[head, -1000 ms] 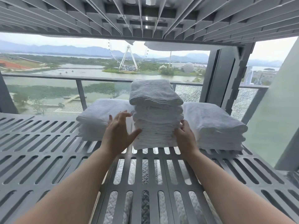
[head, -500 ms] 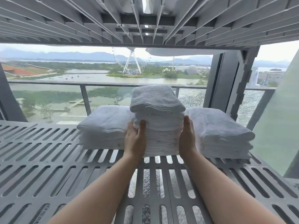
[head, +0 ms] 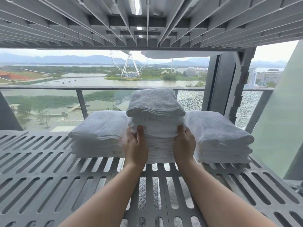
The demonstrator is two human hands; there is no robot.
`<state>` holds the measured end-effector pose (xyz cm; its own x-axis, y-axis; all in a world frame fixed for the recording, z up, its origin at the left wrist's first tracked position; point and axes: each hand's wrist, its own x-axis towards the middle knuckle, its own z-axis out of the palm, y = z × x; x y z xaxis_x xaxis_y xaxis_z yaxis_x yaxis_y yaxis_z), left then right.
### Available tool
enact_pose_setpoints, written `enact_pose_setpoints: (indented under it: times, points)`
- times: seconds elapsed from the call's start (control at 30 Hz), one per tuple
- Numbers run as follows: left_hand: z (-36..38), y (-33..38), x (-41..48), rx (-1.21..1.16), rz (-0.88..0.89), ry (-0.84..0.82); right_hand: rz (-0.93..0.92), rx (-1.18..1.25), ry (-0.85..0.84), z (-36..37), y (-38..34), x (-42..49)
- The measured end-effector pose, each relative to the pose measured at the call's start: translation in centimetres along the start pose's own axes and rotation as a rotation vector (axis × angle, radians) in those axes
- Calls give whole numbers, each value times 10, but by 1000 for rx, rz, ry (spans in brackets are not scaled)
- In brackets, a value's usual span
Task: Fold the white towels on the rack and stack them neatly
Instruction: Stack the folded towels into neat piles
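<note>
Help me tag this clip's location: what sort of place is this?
Likely a high-floor balcony linen store, perhaps a hotel's: stacks of folded white terry towels sit on a grey slotted metal rack shelf before a glass railing, with a lake and white Ferris wheel far below.

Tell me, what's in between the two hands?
The tall middle towel stack sits between the left hand and the right hand, which hold its sides. The head view shows it.
</note>
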<state>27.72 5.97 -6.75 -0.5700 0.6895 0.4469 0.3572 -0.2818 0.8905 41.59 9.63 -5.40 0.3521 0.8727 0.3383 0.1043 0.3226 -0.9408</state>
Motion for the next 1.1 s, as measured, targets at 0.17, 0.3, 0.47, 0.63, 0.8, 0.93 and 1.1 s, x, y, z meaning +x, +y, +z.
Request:
enact_pose_setpoints:
  times: [0.17,0.3,0.47,0.63,0.8,0.93,1.1]
  points:
    - [2,4,-5,49,31,-71,-26,-72,62,-9,-2,2]
    - [-4,3,-6,62,43,-149,-28,-104,69,-14,-1,2]
    - [-6,5,-3,-76,-2,-137,7,-55,32,-16,1,0]
    - [-9,8,-6,-89,-55,-189,-24,-42,-104,-28,3,-5]
    - [-20,4,-5,-37,-86,-332,-58,-112,-304,-34,14,-9]
    - [-27,2,-4,2,-110,-398,-39,-158,-395,-37,23,-8]
    - [-30,-9,-1,131,-26,-408,-79,-213,-374,-39,25,-5]
